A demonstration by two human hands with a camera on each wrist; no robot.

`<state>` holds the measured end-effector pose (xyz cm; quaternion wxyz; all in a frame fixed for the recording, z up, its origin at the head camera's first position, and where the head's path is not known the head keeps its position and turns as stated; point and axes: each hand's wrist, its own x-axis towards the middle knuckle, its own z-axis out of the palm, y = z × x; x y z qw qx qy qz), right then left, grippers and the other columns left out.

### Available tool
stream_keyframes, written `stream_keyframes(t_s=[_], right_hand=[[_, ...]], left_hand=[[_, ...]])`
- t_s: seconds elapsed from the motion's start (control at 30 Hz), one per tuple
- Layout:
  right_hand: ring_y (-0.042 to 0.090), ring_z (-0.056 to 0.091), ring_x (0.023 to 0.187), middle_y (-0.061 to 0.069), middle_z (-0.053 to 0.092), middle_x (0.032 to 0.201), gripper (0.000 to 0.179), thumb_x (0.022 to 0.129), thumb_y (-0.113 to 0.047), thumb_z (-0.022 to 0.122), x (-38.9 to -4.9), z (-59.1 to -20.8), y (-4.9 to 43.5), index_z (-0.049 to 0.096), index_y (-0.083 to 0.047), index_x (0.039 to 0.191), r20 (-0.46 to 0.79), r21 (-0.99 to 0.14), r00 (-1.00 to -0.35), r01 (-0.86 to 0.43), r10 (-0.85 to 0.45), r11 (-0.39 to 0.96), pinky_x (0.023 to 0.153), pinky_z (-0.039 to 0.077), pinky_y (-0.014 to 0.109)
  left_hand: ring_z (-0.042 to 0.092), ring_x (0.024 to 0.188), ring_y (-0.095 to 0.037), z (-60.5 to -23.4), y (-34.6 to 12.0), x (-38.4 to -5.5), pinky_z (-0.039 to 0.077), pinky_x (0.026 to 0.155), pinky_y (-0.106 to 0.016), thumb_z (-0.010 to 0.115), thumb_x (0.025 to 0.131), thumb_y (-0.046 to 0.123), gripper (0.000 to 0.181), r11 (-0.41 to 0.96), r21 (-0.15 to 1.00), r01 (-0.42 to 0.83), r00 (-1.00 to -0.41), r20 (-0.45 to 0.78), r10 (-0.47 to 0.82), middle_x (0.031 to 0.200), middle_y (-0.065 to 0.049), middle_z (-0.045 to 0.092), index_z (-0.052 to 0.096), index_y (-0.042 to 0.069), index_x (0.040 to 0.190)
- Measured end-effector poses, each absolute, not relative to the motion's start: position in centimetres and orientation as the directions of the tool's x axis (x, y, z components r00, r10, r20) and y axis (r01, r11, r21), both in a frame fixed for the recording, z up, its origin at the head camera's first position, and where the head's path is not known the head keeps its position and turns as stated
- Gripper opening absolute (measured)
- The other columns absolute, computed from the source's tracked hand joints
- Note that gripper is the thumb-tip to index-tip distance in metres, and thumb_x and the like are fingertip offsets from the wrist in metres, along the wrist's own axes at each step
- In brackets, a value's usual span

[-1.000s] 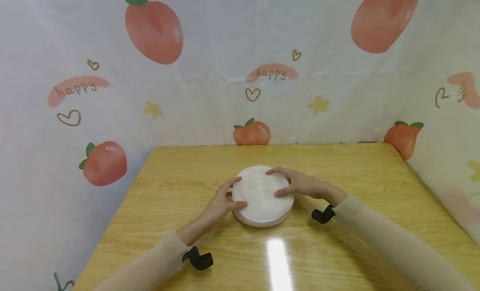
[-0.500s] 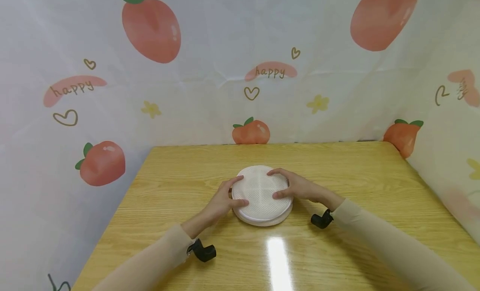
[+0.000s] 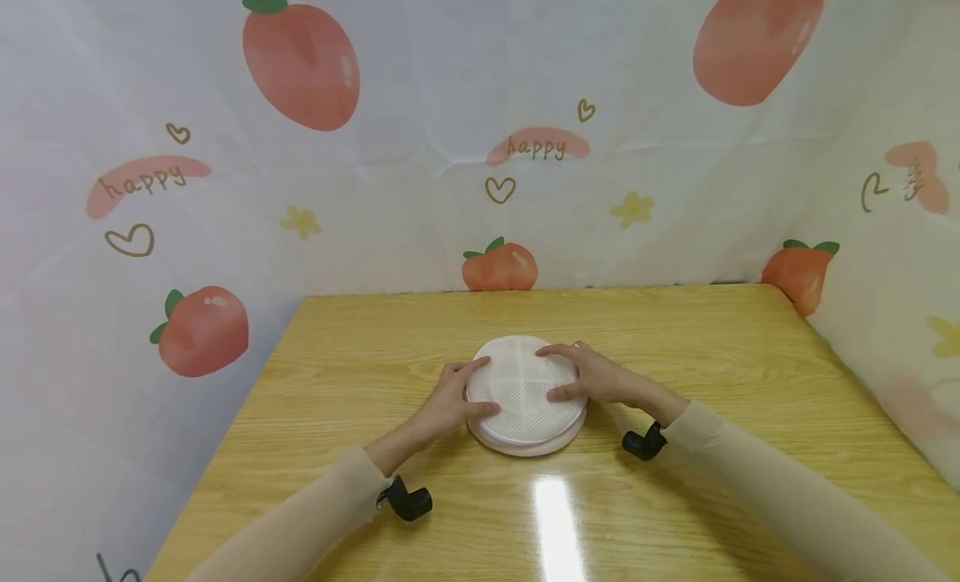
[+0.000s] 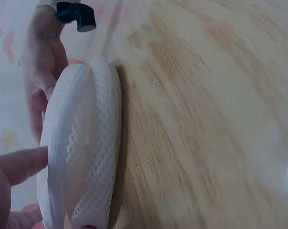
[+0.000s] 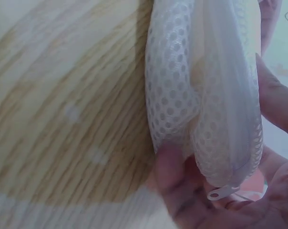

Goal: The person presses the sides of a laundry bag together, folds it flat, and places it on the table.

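Left hand [image 3: 442, 403] shifted slightly inward vs a second ago; I have it gripping the bag's left edge. Bag [image 3: 521, 390] is mid-table [image 3: 360, 357], between both hands, mesh layers gapped; can't tell if its underside touches down. Reads light, soft, squashy, open mesh, so probably low slip. I'd pinch the firmer edge, clear of the zip pull [image 5: 223, 192]. Right hand [image 3: 596, 378] grasps the bag's right edge.

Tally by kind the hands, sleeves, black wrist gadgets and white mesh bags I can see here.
Hands, left hand and right hand: 2
Beige sleeves: 2
Black wrist gadgets: 2
White mesh bag: 1
Total: 7
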<state>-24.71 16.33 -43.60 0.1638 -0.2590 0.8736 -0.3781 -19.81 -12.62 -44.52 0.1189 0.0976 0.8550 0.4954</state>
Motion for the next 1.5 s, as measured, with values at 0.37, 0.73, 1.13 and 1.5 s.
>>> stream_keyframes(t_s=[0.37, 0.73, 1.13, 1.5], right_hand=[[0.065, 0.022, 0.143, 0.025, 0.020, 0.166, 0.070, 0.089, -0.039, 0.083, -24.2, -43.4, 16.2, 0.059, -0.008, 0.148, 0.041, -0.547, -0.801, -0.518, -0.597, 0.658, 0.109, 0.028, 0.079], [0.061, 0.010, 0.151, 0.025, 0.030, 0.165, 0.071, 0.097, -0.033, 0.074, -23.8, -43.0, 16.1, 0.047, 0.000, 0.154, 0.020, -0.527, -0.745, -0.575, -0.667, 0.626, 0.114, 0.014, 0.079], [0.054, 0.017, 0.153, 0.028, 0.026, 0.166, 0.075, 0.105, -0.039, 0.061, -23.7, -43.1, 15.9, 0.033, 0.001, 0.161, -0.061, -0.453, -0.695, -0.621, -0.717, 0.640, 0.120, 0.010, 0.072], [0.051, 0.010, 0.155, 0.028, 0.018, 0.169, 0.081, 0.105, -0.039, 0.062, -22.2, -42.7, 15.1, 0.025, 0.006, 0.162, 0.109, -0.356, -0.694, -0.696, -0.712, 0.623, 0.122, 0.008, 0.069]], left_hand=[[0.017, 0.154, -0.045, -42.9, -11.6, -19.9, 0.023, 0.121, -0.065, 0.069, 0.101, 0.041, 0.080, 0.691, 0.605, 0.395, -0.884, 0.045, 0.466, 0.169, -0.021, 0.016, 0.033, 0.003, 0.162], [0.001, 0.159, -0.041, -43.1, -10.7, -20.9, 0.005, 0.125, -0.063, 0.056, 0.106, 0.051, 0.087, 0.742, 0.380, 0.552, -0.799, -0.014, 0.601, 0.172, -0.023, 0.008, 0.020, -0.003, 0.164], [-0.002, 0.160, -0.035, -44.1, -10.5, -20.8, 0.005, 0.128, -0.048, 0.047, 0.101, 0.069, 0.106, 0.756, 0.192, 0.625, -0.752, -0.113, 0.650, 0.172, -0.023, -0.002, 0.005, -0.005, 0.164], [-0.009, 0.159, -0.033, -44.9, -10.4, -21.0, 0.004, 0.128, -0.048, 0.041, 0.102, 0.071, 0.105, 0.755, 0.198, 0.625, -0.736, -0.172, 0.654, 0.172, -0.021, -0.010, 0.000, -0.003, 0.164]])
